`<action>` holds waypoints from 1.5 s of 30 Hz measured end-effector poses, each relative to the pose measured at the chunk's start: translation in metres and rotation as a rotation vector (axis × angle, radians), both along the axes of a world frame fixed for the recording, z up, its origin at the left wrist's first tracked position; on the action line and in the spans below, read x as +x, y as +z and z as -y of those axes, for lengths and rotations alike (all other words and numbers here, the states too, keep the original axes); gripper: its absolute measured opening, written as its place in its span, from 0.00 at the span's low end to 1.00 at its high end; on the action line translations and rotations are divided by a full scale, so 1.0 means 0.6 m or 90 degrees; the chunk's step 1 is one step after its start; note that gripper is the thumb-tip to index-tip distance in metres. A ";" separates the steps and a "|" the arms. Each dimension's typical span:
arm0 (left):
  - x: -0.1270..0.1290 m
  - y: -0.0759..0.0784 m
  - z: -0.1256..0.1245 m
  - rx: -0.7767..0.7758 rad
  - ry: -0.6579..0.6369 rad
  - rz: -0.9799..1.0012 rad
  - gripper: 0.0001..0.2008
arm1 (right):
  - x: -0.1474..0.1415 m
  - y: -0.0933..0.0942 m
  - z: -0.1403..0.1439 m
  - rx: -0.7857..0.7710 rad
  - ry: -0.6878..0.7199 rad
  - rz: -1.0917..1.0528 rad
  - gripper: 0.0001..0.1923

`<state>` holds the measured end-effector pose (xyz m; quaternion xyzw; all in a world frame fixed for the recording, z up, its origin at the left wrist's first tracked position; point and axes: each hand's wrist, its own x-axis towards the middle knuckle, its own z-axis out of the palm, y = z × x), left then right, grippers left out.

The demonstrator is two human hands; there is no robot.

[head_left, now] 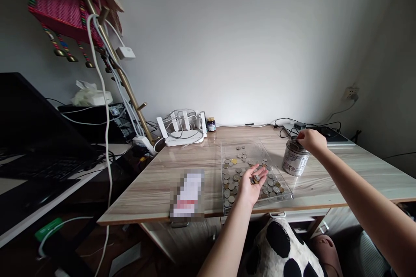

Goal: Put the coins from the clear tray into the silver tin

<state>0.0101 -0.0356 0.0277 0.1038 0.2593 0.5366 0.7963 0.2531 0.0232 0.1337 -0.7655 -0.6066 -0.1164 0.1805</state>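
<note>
The left hand (251, 184) lies palm up over the clear tray (227, 149) near the table's (156, 190) front edge, fingers half curled to cup a few coins (255, 178). The right hand (311, 139) hovers over the mouth of the patterned tin (295, 158), which stands just right of the tray — fingertips pinched together, though whether on a coin I cannot tell. To do this well, keep the cupped palm level and release low over the tin's mouth. No writing is legible — the tin's pattern and the small bottle (211, 124) at the back edge are too small to read.
</note>
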 end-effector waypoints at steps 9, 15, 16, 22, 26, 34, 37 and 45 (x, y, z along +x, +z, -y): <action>0.001 -0.004 -0.004 -0.024 0.045 0.063 0.08 | -0.180 -0.081 0.113 -0.016 0.447 0.022 0.14; 0.000 -0.008 -0.010 -0.027 0.069 0.053 0.07 | -0.223 -0.120 0.121 -0.093 0.520 -0.037 0.12; -0.001 -0.009 -0.010 -0.028 0.072 0.052 0.07 | -0.226 -0.122 0.122 -0.091 0.526 -0.039 0.13; -0.002 -0.009 -0.002 0.010 0.051 0.077 0.08 | -0.209 -0.098 0.126 -0.032 0.469 -0.019 0.12; -0.005 -0.006 0.004 0.042 0.018 0.108 0.09 | -0.116 -0.019 0.077 0.069 0.263 -0.084 0.13; -0.006 -0.007 0.003 0.048 0.006 0.067 0.11 | 0.015 0.023 -0.008 -0.113 0.006 0.007 0.08; -0.006 -0.005 0.003 0.039 0.002 0.061 0.10 | 0.008 0.024 -0.004 -0.126 -0.004 0.027 0.08; -0.005 -0.004 0.003 0.015 0.035 0.077 0.12 | -0.166 -0.033 0.095 -0.077 0.358 0.000 0.15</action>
